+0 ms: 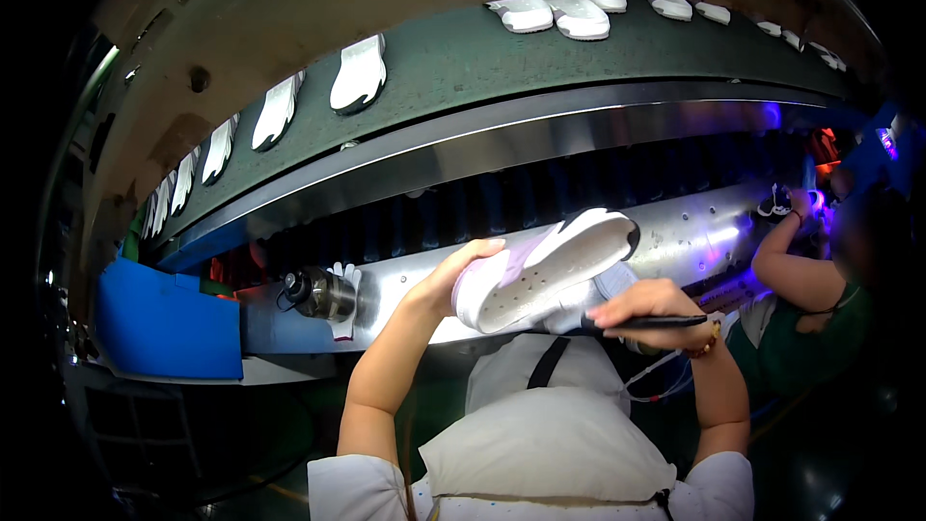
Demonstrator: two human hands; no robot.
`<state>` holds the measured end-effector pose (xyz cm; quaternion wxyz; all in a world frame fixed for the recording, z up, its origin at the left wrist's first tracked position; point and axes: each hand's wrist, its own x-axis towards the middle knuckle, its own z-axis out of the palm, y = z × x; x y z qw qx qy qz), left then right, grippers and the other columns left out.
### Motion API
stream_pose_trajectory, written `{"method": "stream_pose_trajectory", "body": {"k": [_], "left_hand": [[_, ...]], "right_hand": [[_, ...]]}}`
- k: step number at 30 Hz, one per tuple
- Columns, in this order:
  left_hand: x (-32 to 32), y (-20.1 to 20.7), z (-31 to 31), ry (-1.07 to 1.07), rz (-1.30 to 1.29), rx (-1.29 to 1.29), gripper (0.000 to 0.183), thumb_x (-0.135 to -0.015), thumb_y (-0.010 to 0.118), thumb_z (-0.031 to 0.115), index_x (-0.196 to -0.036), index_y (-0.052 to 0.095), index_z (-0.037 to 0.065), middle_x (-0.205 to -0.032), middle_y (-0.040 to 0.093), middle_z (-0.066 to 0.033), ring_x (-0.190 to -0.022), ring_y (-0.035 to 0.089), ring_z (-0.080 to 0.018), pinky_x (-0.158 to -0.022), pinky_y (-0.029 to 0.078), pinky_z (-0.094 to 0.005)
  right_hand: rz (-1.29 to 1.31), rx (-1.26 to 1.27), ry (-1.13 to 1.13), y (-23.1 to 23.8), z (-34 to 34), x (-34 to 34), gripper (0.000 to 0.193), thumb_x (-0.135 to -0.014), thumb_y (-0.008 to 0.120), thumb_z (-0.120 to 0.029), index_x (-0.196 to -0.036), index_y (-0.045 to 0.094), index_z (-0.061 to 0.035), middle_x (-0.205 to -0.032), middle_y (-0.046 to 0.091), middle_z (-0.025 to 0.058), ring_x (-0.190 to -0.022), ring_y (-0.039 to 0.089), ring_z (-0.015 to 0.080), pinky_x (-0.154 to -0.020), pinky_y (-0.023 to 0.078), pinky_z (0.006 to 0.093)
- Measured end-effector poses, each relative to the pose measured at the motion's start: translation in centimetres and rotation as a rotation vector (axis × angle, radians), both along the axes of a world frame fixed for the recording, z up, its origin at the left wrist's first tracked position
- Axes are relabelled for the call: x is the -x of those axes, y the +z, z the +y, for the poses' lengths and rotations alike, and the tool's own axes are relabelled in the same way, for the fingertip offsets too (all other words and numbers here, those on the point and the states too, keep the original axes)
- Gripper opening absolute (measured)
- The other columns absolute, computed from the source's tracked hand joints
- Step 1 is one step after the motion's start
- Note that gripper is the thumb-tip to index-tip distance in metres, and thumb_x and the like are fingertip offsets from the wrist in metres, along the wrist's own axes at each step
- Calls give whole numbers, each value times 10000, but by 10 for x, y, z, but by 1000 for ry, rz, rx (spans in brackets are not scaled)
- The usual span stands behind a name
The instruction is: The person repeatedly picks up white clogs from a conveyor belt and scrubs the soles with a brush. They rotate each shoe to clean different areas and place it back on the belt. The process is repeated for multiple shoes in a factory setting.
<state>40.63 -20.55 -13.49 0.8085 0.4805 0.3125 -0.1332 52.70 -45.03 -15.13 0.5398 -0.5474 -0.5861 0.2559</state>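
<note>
My left hand [453,277] is closed round one end of a shoe sole [540,282], raised in front of me. The sole is white with a lavender side and a dark patch at its far end; small holes dot its hollowed face. Below and right of it, my right hand [654,303] grips a slim black-handled tool [666,322], held nearly level. The tool's working end is too unclear to name. Partly hidden between the sole and my right hand is a pale rounded thing [614,280] that I cannot make out.
A metal ledge [386,289] runs across ahead, bearing a dark bottle [323,295] and a white glove [344,316]. Beyond it, a green conveyor belt [444,58] carries several white soles [361,74]. A blue panel [169,318] stands left. At the right a co-worker [801,328] works.
</note>
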Motion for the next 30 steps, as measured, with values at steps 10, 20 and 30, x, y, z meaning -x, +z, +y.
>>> {"method": "stream_pose_trajectory", "body": {"k": [10,20,30], "left_hand": [[-3,-2,14,24,-166,240,478,-813,448,399,-1060,524,-2,-1006,569,-124,-869,571,-196,-751,460,-288],[-15,-38,-41,250,-553,650,815,-753,88,699,-1281,284,110,-1153,439,-235,-1023,467,-396,-861,384,-496],[-7,-27,-27,379,-642,512,854,-736,86,718,-1211,364,64,-1057,511,-183,-944,523,-343,-819,422,-478]], "right_hand": [[-143,-58,-94,5,-3,8,206,-628,687,-22,-820,651,-88,-849,643,28,-788,544,150,-700,428,257],[81,-120,-446,0,35,13,183,-618,662,5,-798,628,-6,-792,610,109,-736,586,182,-670,451,255],[50,-76,-21,25,27,25,143,-625,661,-42,-761,618,-34,-757,611,82,-732,592,206,-668,465,279]]}}
